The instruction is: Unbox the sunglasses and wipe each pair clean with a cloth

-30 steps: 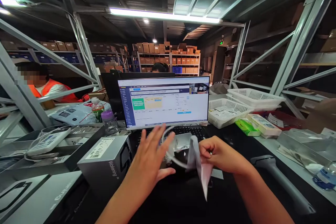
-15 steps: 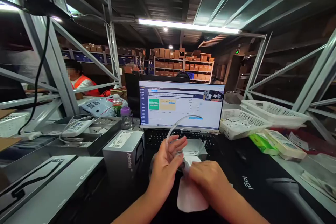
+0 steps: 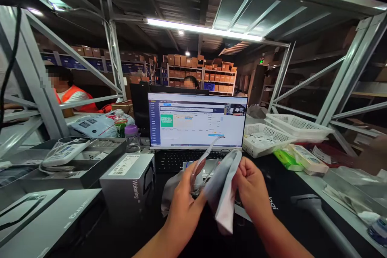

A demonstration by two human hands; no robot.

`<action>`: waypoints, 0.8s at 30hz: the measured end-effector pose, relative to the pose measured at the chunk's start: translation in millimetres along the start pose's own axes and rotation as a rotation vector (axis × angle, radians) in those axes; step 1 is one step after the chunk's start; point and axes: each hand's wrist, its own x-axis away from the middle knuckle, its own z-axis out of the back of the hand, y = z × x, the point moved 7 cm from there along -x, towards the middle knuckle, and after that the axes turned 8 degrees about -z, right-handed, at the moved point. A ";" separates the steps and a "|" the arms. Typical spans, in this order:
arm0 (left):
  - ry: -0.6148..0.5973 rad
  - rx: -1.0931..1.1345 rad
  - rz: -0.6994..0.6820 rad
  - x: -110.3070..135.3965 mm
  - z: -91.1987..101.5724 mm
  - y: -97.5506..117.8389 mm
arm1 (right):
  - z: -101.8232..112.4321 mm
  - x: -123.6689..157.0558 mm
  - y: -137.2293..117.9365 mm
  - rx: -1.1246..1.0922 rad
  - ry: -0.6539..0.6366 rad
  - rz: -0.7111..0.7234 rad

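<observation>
My left hand is closed around a pair of glasses; one thin, clear temple sticks up past the fingers, while the hand hides most of the frame. From my right hand, closed in a pinch on its upper right edge, a soft grey-white cloth hangs in folds. The cloth's left side touches or lies very near my left thumb. Behind my left wrist lies a grey, soft, pouch-like item, partly covered. A small box shows behind the hands, near the keyboard.
A monitor and keyboard stand ahead. At left are a grey Wakening box, flat boxes and a purple-capped bottle. White baskets, a green packet and a handheld scanner lie right. A co-worker sits left.
My right hand has moved right and up, lifting and folding the cloth that hung below the hands. The view has turned right. Part of another person's head now shows behind the monitor.
</observation>
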 end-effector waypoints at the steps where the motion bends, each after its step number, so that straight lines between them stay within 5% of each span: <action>1: -0.009 -0.003 -0.007 0.4 0.9 1.4 | 9.8 -4.9 -3.0 0.018 0.046 0.021; 6: -0.030 0.001 -0.008 1.4 3.3 3.0 | 35.5 -20.9 -12.8 0.088 0.114 0.054; 14: -0.122 -0.051 0.070 7.6 -13.3 -3.5 | 10.5 -12.0 6.0 0.049 0.006 -0.033; 20: -0.116 -0.147 0.098 5.8 -16.8 0.4 | -11.0 16.1 -2.3 -0.074 -0.017 -0.061; 24: -0.085 -0.123 0.084 9.0 -16.7 -0.2 | -25.6 37.6 -7.6 0.036 0.017 0.002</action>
